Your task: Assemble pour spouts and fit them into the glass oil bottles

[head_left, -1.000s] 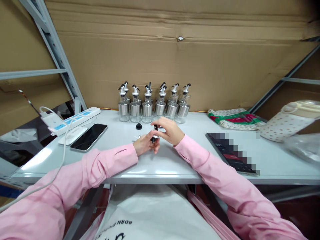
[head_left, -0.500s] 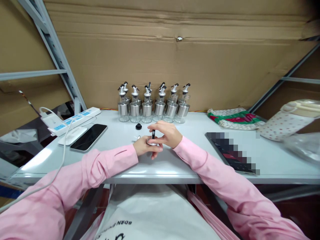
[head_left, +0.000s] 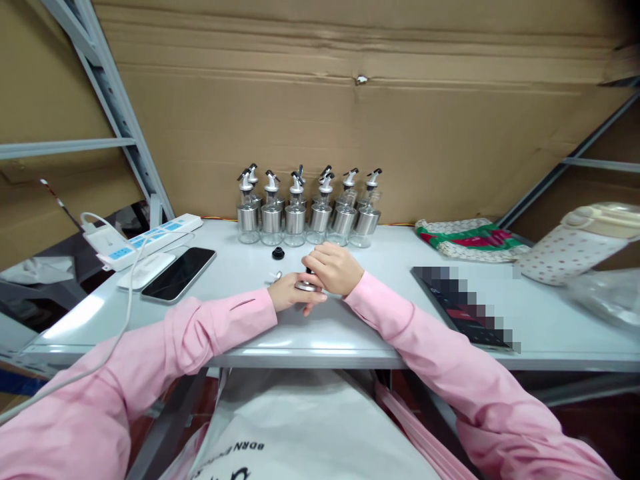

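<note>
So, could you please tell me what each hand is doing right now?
Left hand: closed on the small metal cap.
Right hand: closed over the same cap.

Bare table (head_left: 350, 320) lies open around the hands. A row of bottles (head_left: 307, 217) blocks the back; a small black cap (head_left: 278, 253) lies before it. A phone (head_left: 179, 273) bounds the left, a dark tablet (head_left: 463, 303) the right.
</note>
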Motion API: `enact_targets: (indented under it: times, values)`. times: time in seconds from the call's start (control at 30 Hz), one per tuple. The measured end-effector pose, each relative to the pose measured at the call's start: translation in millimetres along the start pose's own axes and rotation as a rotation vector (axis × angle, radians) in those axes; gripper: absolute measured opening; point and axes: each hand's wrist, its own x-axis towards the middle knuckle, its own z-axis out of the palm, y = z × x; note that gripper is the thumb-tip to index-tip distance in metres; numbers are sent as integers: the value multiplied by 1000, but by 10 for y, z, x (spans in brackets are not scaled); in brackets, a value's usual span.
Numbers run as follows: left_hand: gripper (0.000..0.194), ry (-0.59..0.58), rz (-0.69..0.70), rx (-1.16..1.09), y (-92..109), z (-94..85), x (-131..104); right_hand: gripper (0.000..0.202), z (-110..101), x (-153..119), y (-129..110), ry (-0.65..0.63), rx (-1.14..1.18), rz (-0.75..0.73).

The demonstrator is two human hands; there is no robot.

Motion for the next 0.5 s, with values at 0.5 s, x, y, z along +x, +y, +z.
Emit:
enact_targets:
  times: [0.5]
  values:
    - [49, 10, 19, -22, -42, 7, 7, 43, 56, -49, -21, -91, 59, 46]
